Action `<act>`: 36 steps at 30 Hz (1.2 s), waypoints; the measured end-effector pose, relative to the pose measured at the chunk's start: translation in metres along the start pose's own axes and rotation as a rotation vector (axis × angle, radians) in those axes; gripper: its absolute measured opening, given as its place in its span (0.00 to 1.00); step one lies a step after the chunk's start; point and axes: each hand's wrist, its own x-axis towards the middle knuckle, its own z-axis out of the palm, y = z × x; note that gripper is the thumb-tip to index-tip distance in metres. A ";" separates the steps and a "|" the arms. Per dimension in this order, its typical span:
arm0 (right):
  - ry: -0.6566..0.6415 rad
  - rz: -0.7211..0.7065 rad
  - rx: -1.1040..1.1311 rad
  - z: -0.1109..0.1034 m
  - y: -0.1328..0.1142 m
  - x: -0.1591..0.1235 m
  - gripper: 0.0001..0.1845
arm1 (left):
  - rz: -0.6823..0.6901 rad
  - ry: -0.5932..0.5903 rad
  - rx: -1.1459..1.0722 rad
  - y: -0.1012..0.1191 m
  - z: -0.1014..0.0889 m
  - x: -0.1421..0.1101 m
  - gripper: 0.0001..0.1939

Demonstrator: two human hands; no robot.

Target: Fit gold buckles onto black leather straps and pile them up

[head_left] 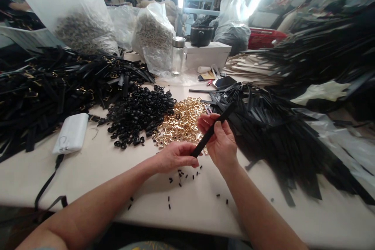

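Observation:
Both my hands hold one flat black strap (208, 134), which slants up to the right above the table. My left hand (175, 157) pinches its lower end between thumb and fingers. My right hand (222, 140) grips it farther up, thumb on top, with the upper end sticking out past the fingers. Just behind the hands lies a heap of gold metal buckles (182, 119). Left of that is a pile of small black loops (140, 111). Loose black straps (275, 129) are heaped to the right of my right hand.
Small black bits (180, 177) lie scattered on the table (146, 203) before me. A white power bank (71, 133) with a cable sits left, near black straps with gold buckles (58, 82). At the back stand a glass bottle (178, 56), a white box (206, 55) and filled plastic bags (154, 33).

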 end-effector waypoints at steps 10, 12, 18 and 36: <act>0.245 -0.424 -0.633 -0.044 0.001 0.027 0.27 | -0.057 0.304 -0.197 0.005 -0.027 0.002 0.13; -0.055 -0.474 -0.818 -0.039 -0.003 0.024 0.22 | -0.061 0.298 -0.207 0.005 -0.031 0.002 0.12; -0.420 -0.440 -0.879 -0.020 0.010 0.011 0.10 | -0.048 0.303 -0.238 0.008 -0.034 -0.001 0.12; -0.387 -0.350 -1.000 -0.012 0.005 0.004 0.10 | 0.162 0.449 0.099 0.005 -0.031 0.002 0.11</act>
